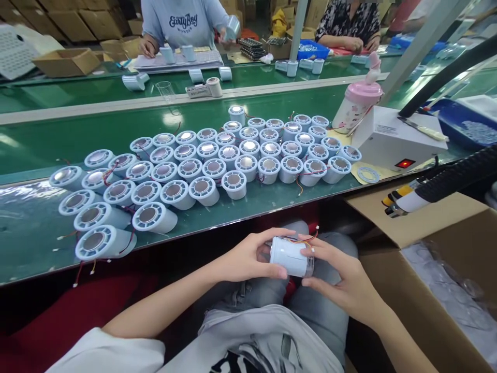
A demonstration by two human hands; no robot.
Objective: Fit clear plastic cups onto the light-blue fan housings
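Both my hands hold one white cylindrical housing [289,255] over my lap, lying sideways, with thin coloured wires [301,240] coming out of its top. My left hand [248,256] grips its left end. My right hand [337,274] grips the right end, fingertips on the wires. On the green bench in front lie several rows of like white cylinders [202,166] with round metal-faced ends and wire tails.
An open cardboard box [435,290] with clear plastic wrap stands at my right. A white unit with a red lit switch [404,163], a pink bottle [359,106] and a yellow-tipped tool [399,199] sit right. Two other people work across the conveyor [116,93].
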